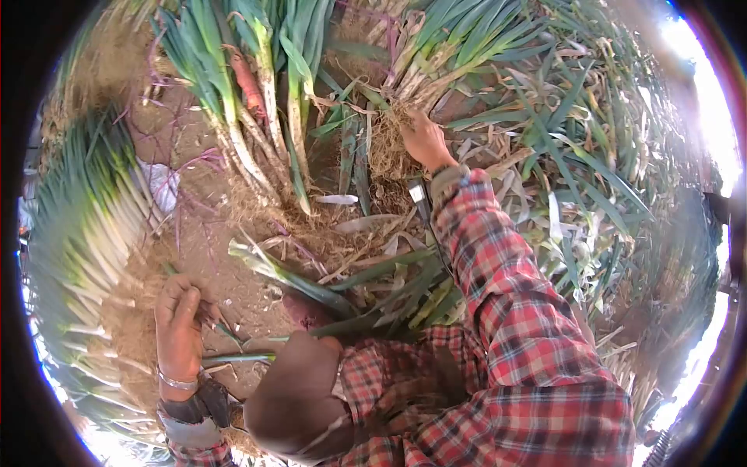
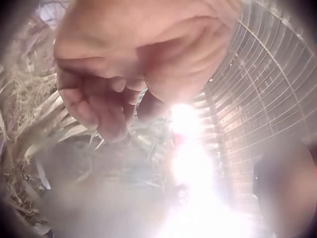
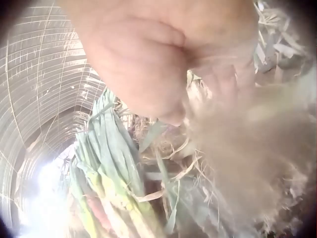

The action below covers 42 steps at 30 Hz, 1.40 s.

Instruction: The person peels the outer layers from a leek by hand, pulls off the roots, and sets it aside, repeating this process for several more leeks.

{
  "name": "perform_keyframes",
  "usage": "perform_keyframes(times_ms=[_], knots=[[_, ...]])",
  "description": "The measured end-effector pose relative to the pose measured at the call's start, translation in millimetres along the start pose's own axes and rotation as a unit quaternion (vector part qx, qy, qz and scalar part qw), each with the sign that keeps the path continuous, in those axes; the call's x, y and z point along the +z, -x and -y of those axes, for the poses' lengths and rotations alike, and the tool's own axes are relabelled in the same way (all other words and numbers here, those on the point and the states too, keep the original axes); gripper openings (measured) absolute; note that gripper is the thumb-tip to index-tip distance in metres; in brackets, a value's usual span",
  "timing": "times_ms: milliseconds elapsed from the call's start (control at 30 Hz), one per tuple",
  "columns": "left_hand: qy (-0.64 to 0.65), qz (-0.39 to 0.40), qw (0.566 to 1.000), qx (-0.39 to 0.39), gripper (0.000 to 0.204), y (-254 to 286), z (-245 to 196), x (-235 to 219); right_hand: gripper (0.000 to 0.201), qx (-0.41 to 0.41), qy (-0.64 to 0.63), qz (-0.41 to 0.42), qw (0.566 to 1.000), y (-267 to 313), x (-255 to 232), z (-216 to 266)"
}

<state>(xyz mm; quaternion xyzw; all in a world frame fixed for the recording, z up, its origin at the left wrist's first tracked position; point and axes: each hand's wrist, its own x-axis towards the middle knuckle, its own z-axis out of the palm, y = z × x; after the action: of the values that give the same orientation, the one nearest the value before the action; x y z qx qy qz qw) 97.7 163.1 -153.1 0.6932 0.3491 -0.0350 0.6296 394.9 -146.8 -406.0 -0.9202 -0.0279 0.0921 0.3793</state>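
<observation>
My right hand [image 1: 426, 142] reaches out to the root end of a loose pile of leeks [image 1: 467, 47], at the upper middle of the head view. Its fingers curl round a leek by the roots, and the shaggy roots [image 3: 247, 163] hang blurred beside the fingers in the right wrist view. My left hand [image 1: 180, 327] is at the lower left, close to the roots of a long row of leeks [image 1: 93, 233]. Its fingers [image 2: 106, 119] hang loosely bent with nothing held in them.
A bundle of leeks [image 1: 268, 86] with a red-brown piece [image 1: 246, 82] among its stalks lies on the soil ahead. Stripped leaves [image 1: 560, 156] heap on the right. Purple string [image 1: 198, 159] lies on the ground, and loose leeks [image 1: 303, 284] lie near my body.
</observation>
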Motion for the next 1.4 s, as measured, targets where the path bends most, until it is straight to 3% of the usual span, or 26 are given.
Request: perform_keyframes(times_ms=[100,167,200,267,300,333,367,467,500,533,567,600,633,700,767,833,900,967,1033,1100,1133,1167,1233,1267,1300,1400], knots=[[-0.038,0.045,0.998,-0.035,0.014,-56.7,9.5,34.9,0.043,0.024,0.005,-0.027,0.999,-53.1,24.8,-14.4],[-0.085,0.101,0.990,-0.042,0.017,-87.5,11.2,67.5,0.035,-0.001,0.024,0.041,0.999,-69.0,23.2,-19.9],[-0.110,0.147,0.982,-0.040,0.018,-101.6,13.1,83.9,0.028,-0.058,0.020,-0.074,0.995,-66.7,35.0,-28.8],[-0.103,0.246,0.962,-0.060,0.021,-129.6,17.8,115.1,0.022,-0.002,0.008,0.014,1.000,-57.9,29.1,-39.9],[-0.111,0.258,0.958,-0.059,0.023,-142.1,18.5,133.7,0.019,0.062,-0.009,0.077,0.995,-42.7,32.4,-40.1],[-0.121,0.269,0.954,-0.056,0.026,-155.1,21.6,151.9,0.019,0.066,-0.044,0.014,0.997,-7.4,31.6,-25.5],[-0.135,0.252,0.958,0.011,0.030,-171.8,40.1,169.5,0.015,-0.104,-0.138,-0.051,0.984,30.1,44.1,-33.0],[-0.199,0.205,0.951,0.117,0.040,-193.0,80.9,219.9,0.016,-0.104,-0.245,0.069,0.962,155.9,29.1,20.5],[-0.205,0.208,0.949,0.115,0.040,-187.0,86.6,229.1,0.017,-0.115,-0.213,0.122,0.963,179.6,13.5,43.1],[-0.147,0.285,0.946,-0.033,0.042,-178.1,91.7,235.6,0.017,-0.110,-0.220,0.121,0.962,184.8,8.5,47.3],[-0.085,0.349,0.915,-0.182,0.044,-170.0,99.8,236.1,0.017,-0.037,-0.343,0.279,0.896,187.9,3.2,48.9],[-0.110,0.363,0.912,-0.157,0.037,-163.2,120.3,229.9,0.019,0.034,-0.451,0.422,0.786,188.8,-1.7,47.3],[-0.135,0.377,0.907,-0.129,0.031,-152.9,138.1,220.5,0.026,0.031,-0.514,0.463,0.721,185.9,12.2,14.1],[-0.142,0.345,0.927,-0.039,0.027,-116.0,114.7,203.2,0.033,0.207,-0.522,0.481,0.674,185.8,-4.9,20.9],[0.009,0.283,0.951,-0.129,0.024,-83.7,86.9,187.6,0.037,0.146,-0.553,0.462,0.678,197.8,-16.3,38.9],[-0.014,0.285,0.952,-0.110,0.024,-48.8,58.1,159.1,0.034,0.084,-0.564,0.412,0.711,204.0,-34.6,55.2],[0.053,0.298,0.933,-0.196,0.026,-5.5,21.9,149.2,0.031,0.160,-0.686,0.288,0.649,202.1,-34.4,47.3],[0.076,0.306,0.934,-0.170,0.027,34.8,23.8,144.5,0.032,0.151,-0.752,0.189,0.613,212.9,-58.3,85.8],[0.099,0.316,0.932,-0.145,0.028,67.6,38.0,140.1,0.033,0.128,-0.760,0.182,0.611,222.6,-73.4,103.8],[-0.139,0.313,0.925,0.165,0.034,84.0,61.5,136.7,0.029,0.018,-0.693,0.196,0.694,233.4,-91.2,114.2],[-0.179,0.252,0.918,0.250,0.042,92.5,65.3,130.8,0.029,0.030,-0.665,0.228,0.711,244.1,-108.4,117.9],[-0.178,0.242,0.918,0.258,0.042,100.4,52.2,127.7,0.029,0.019,-0.663,0.235,0.711,254.4,-120.8,122.3],[-0.078,0.113,0.978,0.154,0.044,108.2,3.5,124.8,0.031,-0.058,-0.552,0.256,0.791,275.9,-138.5,134.6],[-0.041,0.103,0.970,0.216,0.041,108.3,-19.2,123.5,0.032,-0.074,-0.541,0.257,0.797,290.9,-148.6,148.6],[-0.007,0.091,0.957,0.274,0.039,110.6,-38.6,120.7,0.032,-0.081,-0.540,0.270,0.793,307.5,-157.1,162.9],[-0.031,0.125,0.952,0.278,0.032,139.0,-68.8,116.9,0.035,-0.031,-0.590,0.300,0.749,350.5,-162.6,187.6]])
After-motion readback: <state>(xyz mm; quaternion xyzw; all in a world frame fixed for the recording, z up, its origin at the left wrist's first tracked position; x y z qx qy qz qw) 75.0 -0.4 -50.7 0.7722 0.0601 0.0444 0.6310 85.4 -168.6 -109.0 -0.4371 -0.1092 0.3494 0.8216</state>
